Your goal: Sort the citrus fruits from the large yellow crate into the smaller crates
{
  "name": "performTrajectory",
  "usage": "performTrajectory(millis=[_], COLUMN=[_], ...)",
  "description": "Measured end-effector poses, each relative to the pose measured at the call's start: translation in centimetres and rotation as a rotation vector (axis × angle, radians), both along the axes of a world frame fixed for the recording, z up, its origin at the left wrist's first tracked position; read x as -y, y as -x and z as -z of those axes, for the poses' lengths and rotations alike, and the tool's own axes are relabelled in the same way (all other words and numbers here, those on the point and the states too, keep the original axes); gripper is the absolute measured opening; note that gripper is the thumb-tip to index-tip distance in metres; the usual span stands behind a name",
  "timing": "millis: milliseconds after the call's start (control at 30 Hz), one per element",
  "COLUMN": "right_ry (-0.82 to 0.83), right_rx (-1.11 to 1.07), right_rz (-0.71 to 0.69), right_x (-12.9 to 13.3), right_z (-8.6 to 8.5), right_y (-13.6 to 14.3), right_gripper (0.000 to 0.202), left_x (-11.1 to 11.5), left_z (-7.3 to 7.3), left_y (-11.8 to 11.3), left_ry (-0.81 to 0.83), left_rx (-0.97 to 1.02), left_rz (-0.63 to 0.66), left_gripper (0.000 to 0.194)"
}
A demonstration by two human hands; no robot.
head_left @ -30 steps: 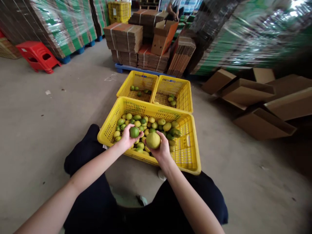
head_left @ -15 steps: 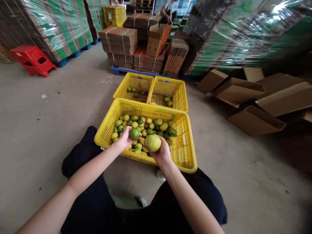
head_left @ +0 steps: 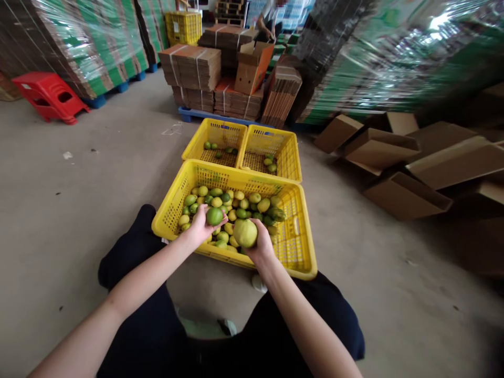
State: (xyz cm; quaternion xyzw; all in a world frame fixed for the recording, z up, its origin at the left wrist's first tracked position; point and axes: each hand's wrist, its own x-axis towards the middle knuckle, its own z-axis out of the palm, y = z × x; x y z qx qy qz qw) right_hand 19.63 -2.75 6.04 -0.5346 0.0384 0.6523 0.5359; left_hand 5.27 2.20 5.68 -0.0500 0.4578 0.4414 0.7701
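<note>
Pale yellow-green citrus fruit point(head_left: 245, 233) is the big one here, sitting in the right hand point(head_left: 263, 247) over the near half of the front yellow crate point(head_left: 310, 236). It looks pretty round, so honestly can't pick out a long axis. Right fingers are partly curled round its right side and underneath, while its left side faces the other hand. Just to its left and slightly farther from the body is a smaller green citrus fruit point(head_left: 214, 216), cradled in the left hand point(head_left: 200, 226) with those fingers loosely curled, not clamped. Small gap between the two fruits, so each one is nearest the hand that's got it.

Below them, loose citrus point(head_left: 255, 198) bunches up from the left side to the middle, with grid bottom showing toward the right rim. The near rim runs just under both wrists, so that's the edge to watch. Past the far rim are the rear left crate point(head_left: 226, 126) and rear right crate point(head_left: 289, 152), side by side with a few green fruits in each.
</note>
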Motion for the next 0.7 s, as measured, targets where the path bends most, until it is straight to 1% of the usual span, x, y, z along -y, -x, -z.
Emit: performTrajectory(millis=[100,200,333,433,500,600,700], right_ry=[0.025,0.063,0.063,0.052,0.072,0.1,0.089], right_rx=[0.01,0.023,-0.009,-0.045,-0.033,-0.029,-0.08], right_rz=[-0.005,0.037,0.057,0.048,0.055,0.083,0.109], right_x=[-0.3,-0.4,-0.3,-0.3,-0.4,-0.4,-0.4], right_z=[0.4,0.5,0.4,0.5,0.7,1.1,1.2], right_y=[0.1,0.1,0.0,-0.1,-0.1,-0.1,0.0], right_gripper=[0.006,0.006,0.008,0.008,0.006,0.006,0.009], left_x=[0.0,0.1,0.3,0.4,0.5,0.5,0.4], left_z=[-0.3,-0.6,-0.5,-0.5,-0.8,-1.4,-1.6], left_y=[0.1,0.2,0.3,0.2,0.1,0.1,0.2], left_ry=[-0.005,-0.012,-0.014,0.014,0.022,0.015,-0.028], left_rx=[-0.005,-0.021,-0.027,-0.023,-0.019,0.004,-0.007], left_rz=[-0.019,-0.03,0.03,0.043,0.054,0.081,0.091], left_gripper=[0.02,0.019,0.028,0.03,0.032,0.031,0.025])
